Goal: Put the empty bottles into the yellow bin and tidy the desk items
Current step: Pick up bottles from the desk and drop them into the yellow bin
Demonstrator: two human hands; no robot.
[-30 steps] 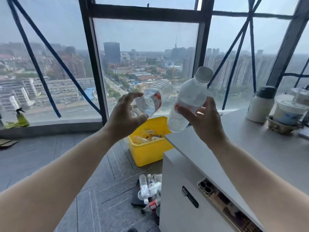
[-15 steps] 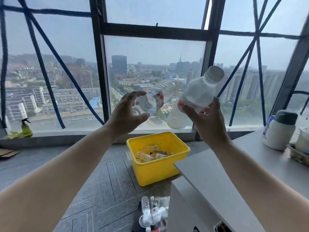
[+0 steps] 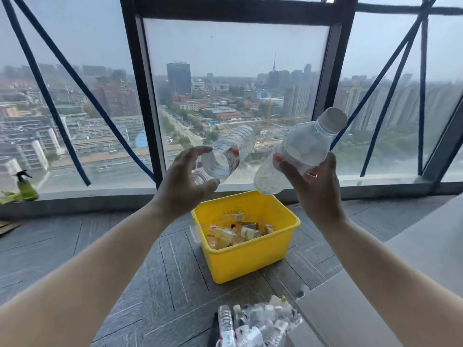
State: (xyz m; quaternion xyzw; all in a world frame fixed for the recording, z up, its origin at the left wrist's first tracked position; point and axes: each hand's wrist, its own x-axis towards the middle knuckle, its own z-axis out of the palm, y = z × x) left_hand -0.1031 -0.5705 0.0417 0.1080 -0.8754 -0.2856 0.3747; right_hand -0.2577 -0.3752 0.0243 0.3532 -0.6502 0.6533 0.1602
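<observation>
Empty bottles, head view, the only view supplied. Two are in hand above the yellow bin [image 3: 250, 261], which stands on the floor by the window, near the corner of the counter [image 3: 426, 221]. The left hand [image 3: 185, 181] has fingers and thumb curled loosely round the neck end of a ribbed bottle [image 3: 231, 150], which lies nearly level with its base toward the glass. The right hand [image 3: 315, 186] grips a capped bottle [image 3: 300, 146] about its middle. That bottle is tilted, white cap up and to the right, base hanging over the bin's far rim. Neither bottle has been let go.

Progress, as a judgement: partly done. The bin already holds a layer of bottles and is well short of full. A floor pile [image 3: 255, 321] of further clear bottles lies at the foot of the counter, near the bin, and is not yet binned. Only a corner of the counter shows and the desk items are out of frame, so the tidying cannot be assessed.

Markings: both held bottles carry a wrap label with red and white patches, with no wording legible. Labels in the bin are unreadable. Faint raised lettering shows on the bin's inner far wall, too small to read. A green spray bottle [image 3: 25, 187] stands on the sill at far left, with no label discernible.
</observation>
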